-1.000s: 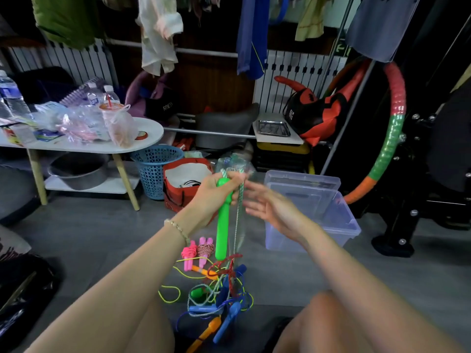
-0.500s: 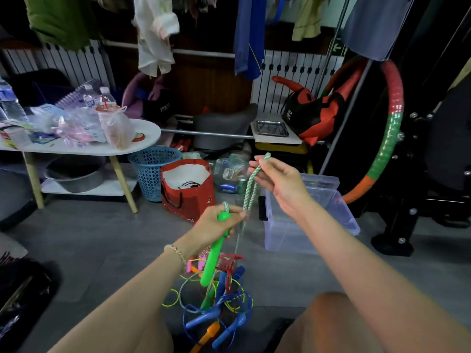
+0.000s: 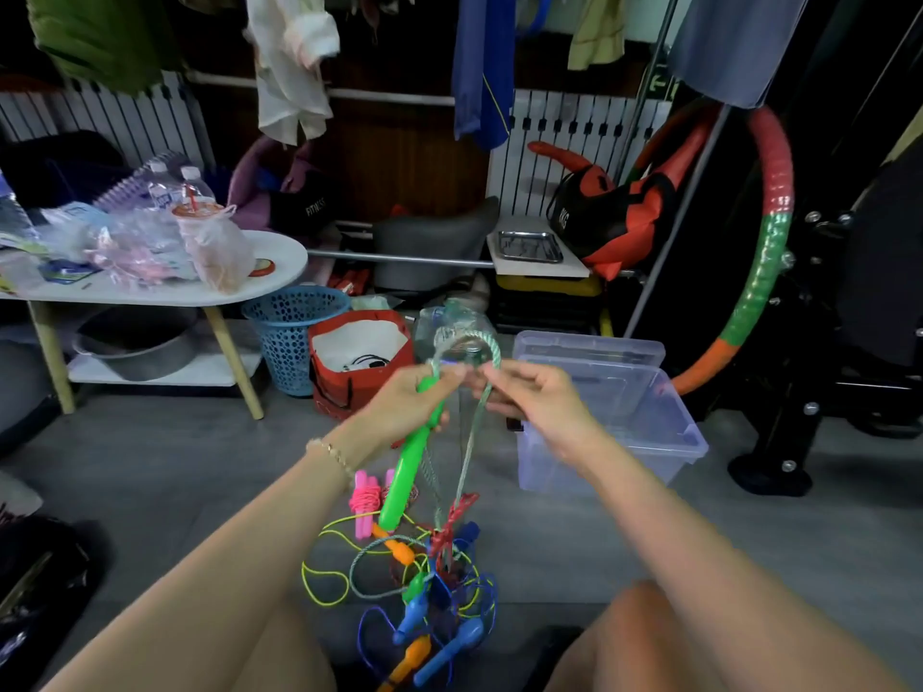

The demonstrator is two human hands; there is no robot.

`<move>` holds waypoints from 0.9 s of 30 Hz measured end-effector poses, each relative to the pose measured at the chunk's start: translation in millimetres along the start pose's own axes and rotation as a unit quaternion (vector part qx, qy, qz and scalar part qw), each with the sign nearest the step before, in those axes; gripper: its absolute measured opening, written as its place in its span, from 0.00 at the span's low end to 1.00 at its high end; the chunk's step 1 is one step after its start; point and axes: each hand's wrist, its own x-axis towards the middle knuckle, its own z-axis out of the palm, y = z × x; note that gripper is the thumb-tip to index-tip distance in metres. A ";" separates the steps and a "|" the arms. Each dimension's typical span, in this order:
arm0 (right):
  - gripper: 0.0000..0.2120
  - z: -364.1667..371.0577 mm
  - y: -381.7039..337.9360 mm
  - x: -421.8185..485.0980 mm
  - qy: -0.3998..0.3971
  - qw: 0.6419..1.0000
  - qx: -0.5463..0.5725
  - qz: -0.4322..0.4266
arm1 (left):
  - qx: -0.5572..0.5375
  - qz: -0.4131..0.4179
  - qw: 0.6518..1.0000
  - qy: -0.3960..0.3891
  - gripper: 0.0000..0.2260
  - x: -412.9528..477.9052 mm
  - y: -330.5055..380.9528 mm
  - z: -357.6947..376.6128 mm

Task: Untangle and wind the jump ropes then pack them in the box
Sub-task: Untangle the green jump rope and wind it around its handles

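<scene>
Left hand (image 3: 414,407): raised left of the clear box (image 3: 619,467), fingers curled round the top of a green handle (image 3: 407,481), which is held tilted, lower end toward the floor. Right hand (image 3: 537,397): held level with the left, before the box's left wall, thumb and fingers pinched on the pale green rope (image 3: 492,342). A loop of that rope is arched between the two hands, and its strands are hung down into the tangled pile (image 3: 424,591). Pile: laid on the floor left of and nearer than the box, parted from it by a strip of grey floor (image 3: 549,541). Pink wound rope (image 3: 367,499): set at the pile's far edge. Box: top turned open upward. Both hands are blurred. The box's left wall is partly hidden by the right hand.
</scene>
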 end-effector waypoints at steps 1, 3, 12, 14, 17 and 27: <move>0.06 -1.0 -8.0 2.9 0.016 1.000 0.022 -0.014 | 0.025 -0.014 0.999 -0.028 0.12 -6.7 -11.5 3.5; 0.06 -0.9 -22.3 7.6 0.037 0.998 0.044 -0.033 | 0.021 -0.020 0.998 -0.050 0.09 -19.3 -26.0 11.9; 0.16 -5.8 23.4 -1.9 -0.115 0.990 0.012 0.078 | -0.189 0.039 0.981 0.038 0.03 -0.1 21.8 8.1; 0.15 0.5 35.9 -11.2 -0.156 0.984 -0.044 0.075 | -0.216 0.033 0.975 0.044 0.03 3.7 28.7 6.5; 0.07 6.5 38.9 -15.1 -0.117 0.988 -0.093 0.032 | -0.238 0.019 0.969 0.064 0.03 5.5 21.3 5.0; 0.06 5.5 -9.4 4.6 0.033 0.997 0.050 -0.040 | -0.007 -0.005 1.000 0.004 0.08 -26.3 -53.0 30.1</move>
